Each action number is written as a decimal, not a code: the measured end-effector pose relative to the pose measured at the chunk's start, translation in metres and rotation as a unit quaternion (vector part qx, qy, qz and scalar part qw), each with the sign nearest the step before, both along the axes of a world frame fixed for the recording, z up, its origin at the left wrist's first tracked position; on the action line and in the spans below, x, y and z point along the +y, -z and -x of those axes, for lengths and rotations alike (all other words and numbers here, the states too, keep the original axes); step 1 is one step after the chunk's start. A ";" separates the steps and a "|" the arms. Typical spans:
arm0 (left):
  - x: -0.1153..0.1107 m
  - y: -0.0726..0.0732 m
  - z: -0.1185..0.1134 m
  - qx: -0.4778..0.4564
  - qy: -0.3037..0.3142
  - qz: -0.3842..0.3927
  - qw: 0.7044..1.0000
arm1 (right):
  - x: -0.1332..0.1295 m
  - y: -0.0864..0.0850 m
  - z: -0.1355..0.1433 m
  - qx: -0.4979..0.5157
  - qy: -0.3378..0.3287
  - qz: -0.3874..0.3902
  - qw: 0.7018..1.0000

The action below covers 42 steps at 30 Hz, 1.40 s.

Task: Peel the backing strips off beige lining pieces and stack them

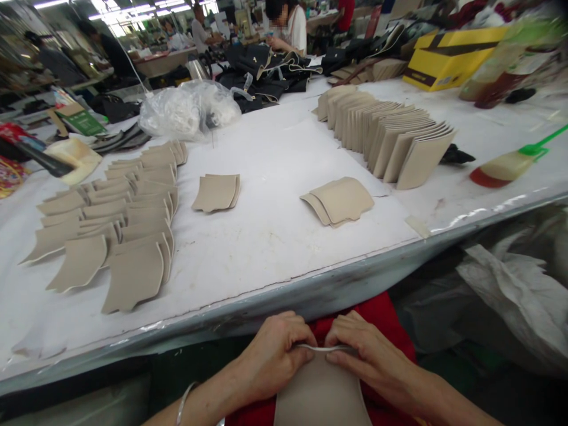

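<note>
Beige panel (319, 393), edge pinched by left hand (277, 355) (bracelet (183, 402) behind it) and right hand (375, 350), table (266, 248) beyond.

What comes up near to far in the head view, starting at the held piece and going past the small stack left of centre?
Held beige piece → table edge → small stack of beige pieces → clear plastic bag → person in a white top.

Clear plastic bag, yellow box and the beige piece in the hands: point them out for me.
Clear plastic bag (189, 111), head view: its crumpled middle.
Yellow box (446, 62), head view: its front side.
Held beige piece (320, 389), head view: its flat face.
</note>
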<state>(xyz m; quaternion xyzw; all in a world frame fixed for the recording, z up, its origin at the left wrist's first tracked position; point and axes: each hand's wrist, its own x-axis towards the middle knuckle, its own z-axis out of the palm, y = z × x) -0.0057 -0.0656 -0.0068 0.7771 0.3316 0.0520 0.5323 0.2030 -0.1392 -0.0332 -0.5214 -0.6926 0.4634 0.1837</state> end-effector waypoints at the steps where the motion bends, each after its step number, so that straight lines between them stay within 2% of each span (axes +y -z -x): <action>1: 0.000 0.000 0.001 -0.001 -0.004 0.007 1.000 | -0.001 0.001 -0.004 -0.001 -0.001 -0.002 1.000; 7: 0.003 0.000 0.002 0.017 0.004 0.005 1.000 | -0.007 0.004 -0.020 0.008 -0.024 -0.034 0.999; 14: 0.000 0.003 -0.015 0.059 0.089 -0.078 0.991 | -0.006 0.011 -0.011 0.021 0.008 -0.022 1.000; 17: -0.002 0.006 -0.024 0.064 0.104 -0.102 0.987 | -0.004 0.009 -0.013 0.010 0.010 -0.010 1.000; 21: -0.002 0.004 -0.023 0.047 0.088 -0.052 0.994 | -0.008 0.003 -0.019 0.014 -0.001 0.000 1.000; 24: 0.001 0.002 -0.009 0.064 0.061 -0.016 0.996 | -0.014 0.002 -0.022 -0.010 -0.006 -0.006 1.000; 28: 0.007 0.004 0.013 0.102 0.028 0.033 0.994 | -0.020 0.008 -0.020 -0.045 0.023 0.017 0.999; 31: 0.007 0.002 0.018 0.084 0.015 0.008 0.996 | -0.019 0.011 -0.019 -0.046 0.034 0.026 0.998; 36: 0.006 -0.003 0.012 0.048 0.015 -0.055 0.997 | -0.015 0.008 -0.021 -0.073 0.032 -0.018 0.997; 42: 0.008 -0.003 0.022 0.070 -0.016 0.000 0.997 | -0.013 0.002 -0.027 -0.057 0.017 -0.041 0.997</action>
